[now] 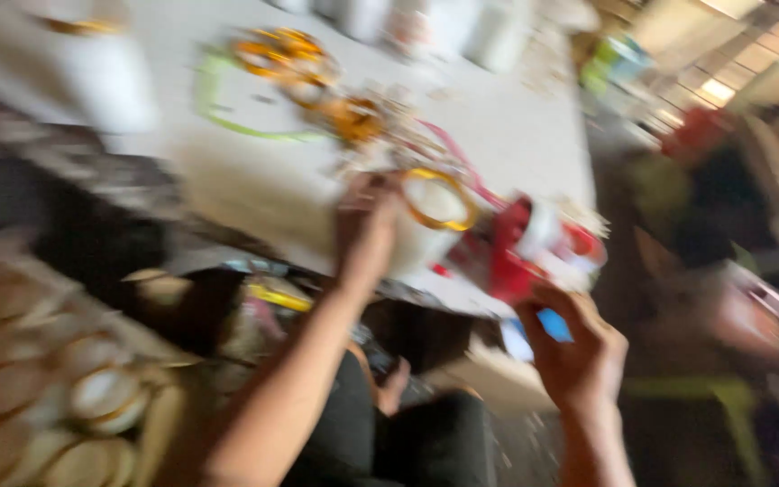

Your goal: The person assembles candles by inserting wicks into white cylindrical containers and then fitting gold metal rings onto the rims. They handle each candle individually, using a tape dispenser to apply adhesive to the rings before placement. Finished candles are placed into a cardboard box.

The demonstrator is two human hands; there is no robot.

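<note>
The picture is badly motion-blurred. My left hand point(367, 225) reaches up to the table's front edge and grips a white round container with a gold rim point(430, 212). My right hand point(579, 347) is lower, to the right, with fingers curled around a small blue object point(554, 325). Just above that hand sits a red tape dispenser with a white roll point(525, 248) on the table edge.
A white table point(498, 126) carries gold rings point(290, 50), a green loop point(214, 99) and pale containers at the back. Stacked round gold-rimmed lids point(92, 406) lie at lower left. A blurred person point(723, 225) sits at the right.
</note>
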